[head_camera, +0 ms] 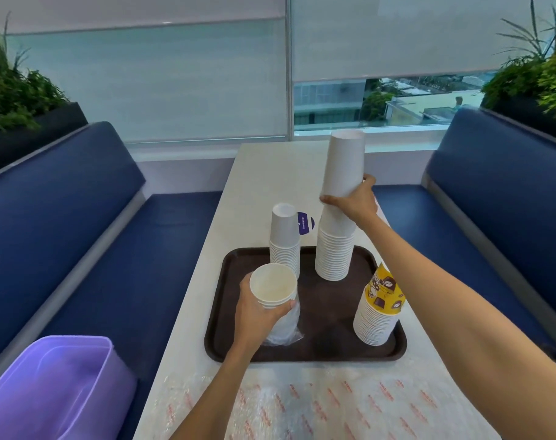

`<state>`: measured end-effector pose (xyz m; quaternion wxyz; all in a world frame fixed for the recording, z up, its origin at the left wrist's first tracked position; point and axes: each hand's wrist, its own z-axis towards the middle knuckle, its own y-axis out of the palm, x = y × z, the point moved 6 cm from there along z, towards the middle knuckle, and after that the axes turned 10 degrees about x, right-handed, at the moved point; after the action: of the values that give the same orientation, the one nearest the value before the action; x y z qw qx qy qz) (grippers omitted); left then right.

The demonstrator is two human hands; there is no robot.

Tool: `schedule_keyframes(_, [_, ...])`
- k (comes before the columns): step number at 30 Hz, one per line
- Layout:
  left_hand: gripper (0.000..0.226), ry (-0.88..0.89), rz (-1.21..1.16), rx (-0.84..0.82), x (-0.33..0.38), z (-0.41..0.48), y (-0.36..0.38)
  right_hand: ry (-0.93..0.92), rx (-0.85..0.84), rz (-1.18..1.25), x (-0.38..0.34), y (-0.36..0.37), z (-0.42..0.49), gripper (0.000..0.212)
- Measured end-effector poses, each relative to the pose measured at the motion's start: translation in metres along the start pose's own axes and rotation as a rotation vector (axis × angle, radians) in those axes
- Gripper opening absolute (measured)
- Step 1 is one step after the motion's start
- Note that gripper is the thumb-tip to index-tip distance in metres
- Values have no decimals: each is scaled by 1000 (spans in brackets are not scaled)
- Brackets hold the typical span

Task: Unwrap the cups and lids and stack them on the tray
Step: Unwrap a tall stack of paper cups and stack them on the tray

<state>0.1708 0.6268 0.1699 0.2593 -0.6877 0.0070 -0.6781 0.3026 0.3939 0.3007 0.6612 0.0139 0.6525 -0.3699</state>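
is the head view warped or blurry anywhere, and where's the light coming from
Head view: wide-angle warp bows the benches near the edges; soft daylight comes from the window behind the table; the printed wrap at the bottom looks smeared.

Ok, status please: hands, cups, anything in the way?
Left hand grips wrapped cups over tray. Right hand grips tall stack on tray. Small stack close behind wrapped cups; printed stack at tray's right edge.

No wording can be read: a round purple sticker (306,224) on the white table (264,173) carries small white lettering too tiny to make out, and the clear plastic wrap (334,404) in the foreground bears repeated red print, blurred beyond reading.
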Motion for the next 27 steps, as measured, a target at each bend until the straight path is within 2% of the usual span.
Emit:
schedule_keyframes(3, [83, 0, 1, 8, 0, 0, 2, 102, 81, 43, 9, 1, -11, 122])
schedule_keyframes(5, [84, 1, -1, 12, 1, 1, 3, 76, 193, 72, 5, -3, -22, 121])
schedule_keyframes(9, [87, 1, -11, -6, 2, 2, 7, -246, 453, 166, -20, -14, -54, 92])
schedule_keyframes(11, [94, 14, -19, 10, 4, 3, 8, -460, 447, 191, -34, -9, -70, 71])
schedule_keyframes(13, [101, 24, -26, 6, 6, 1, 9, -582, 294, 159, -40, 6, -82, 55])
schedule_keyframes(16, [110, 5, -19, 4, 3, -2, 10, -580, -93, 1, -34, 37, -94, 48])
schedule_keyframes(21, [103, -18, -29, 34, -1, -5, 11, -417, -664, -371, -3, 75, -123, 76])
schedule_keyframes(24, [97, -96, -10, 52, -2, -4, 14, -435, -805, -515, 8, 88, -137, 92])
schedule_keyframes(27, [94, -140, -28, 51, -4, -3, 16, -487, -822, -611, 11, 95, -140, 98])
